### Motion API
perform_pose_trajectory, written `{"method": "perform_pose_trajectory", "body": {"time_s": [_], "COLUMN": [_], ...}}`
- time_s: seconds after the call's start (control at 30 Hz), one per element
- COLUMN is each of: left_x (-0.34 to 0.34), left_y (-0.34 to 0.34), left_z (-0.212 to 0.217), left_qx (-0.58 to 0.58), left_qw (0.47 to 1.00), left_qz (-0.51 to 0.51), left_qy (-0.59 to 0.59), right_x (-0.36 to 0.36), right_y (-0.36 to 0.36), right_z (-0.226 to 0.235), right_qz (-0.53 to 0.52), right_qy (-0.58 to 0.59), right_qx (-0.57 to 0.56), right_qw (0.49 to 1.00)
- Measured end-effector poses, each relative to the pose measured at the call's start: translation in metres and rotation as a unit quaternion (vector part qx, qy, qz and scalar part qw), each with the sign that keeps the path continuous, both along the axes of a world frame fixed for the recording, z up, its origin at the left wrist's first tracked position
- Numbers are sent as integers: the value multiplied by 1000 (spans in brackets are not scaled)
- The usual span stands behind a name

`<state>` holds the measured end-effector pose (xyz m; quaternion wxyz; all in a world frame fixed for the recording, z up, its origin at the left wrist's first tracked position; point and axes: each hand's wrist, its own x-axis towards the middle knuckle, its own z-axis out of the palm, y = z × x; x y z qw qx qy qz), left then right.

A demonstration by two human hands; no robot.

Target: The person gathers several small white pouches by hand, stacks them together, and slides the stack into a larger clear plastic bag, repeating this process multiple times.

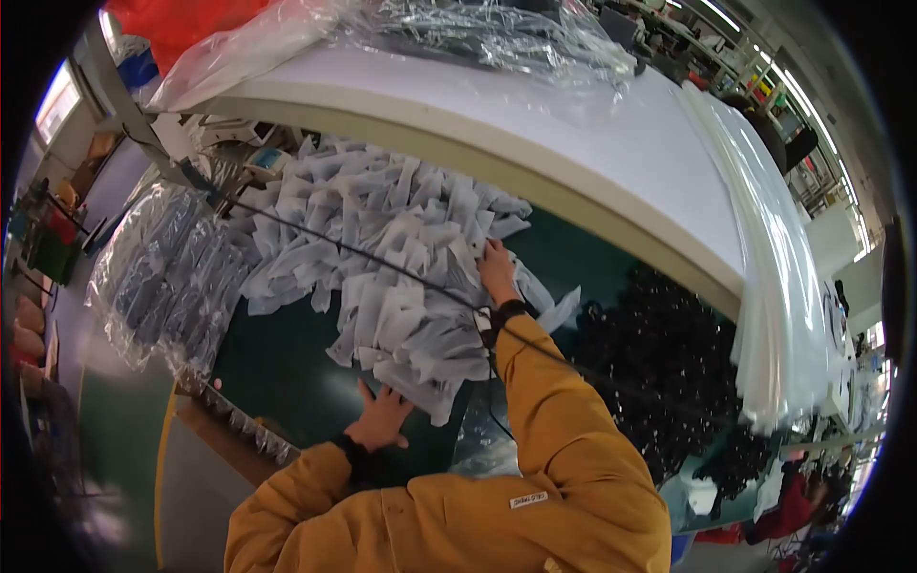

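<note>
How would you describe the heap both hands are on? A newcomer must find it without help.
Start at the long white table that curves across the top. Below its edge, on the dark green surface, lies the heap of pale grey-white fabric pieces, with the left hand and right hand on it. The pile of small black parts to its right is dark and glossy, while the heap is light and flat-layered.

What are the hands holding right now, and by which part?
Nothing is clearly gripped. Both the left hand and right hand rest flat on the heap of small white plastic pouches.

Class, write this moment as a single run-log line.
left hand: flat on near edge of white pouch pile | right hand: reaching into pile's far side | surface: dark green table | right: black parts heap
</note>
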<state>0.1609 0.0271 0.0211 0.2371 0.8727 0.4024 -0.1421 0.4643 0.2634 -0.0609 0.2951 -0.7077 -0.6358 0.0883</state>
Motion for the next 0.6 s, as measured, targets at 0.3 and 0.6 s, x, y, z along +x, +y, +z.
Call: {"method": "perform_pose_trajectory", "body": {"time_s": [0.3, 0.6], "left_x": [-53, -77], "left_y": [-10, -3], "left_z": [-14, -16], "left_qx": [-37, -33], "left_qw": [945, 902], "left_qz": [97, 224], "left_qy": [-310, -368], "right_x": [-106, 31], "right_y": [-82, -144], "right_z": [19, 130], "right_qz": [-33, 17], "right_qy": [11, 21], "right_qx": [-14, -110], "right_qw": [999, 994]}}
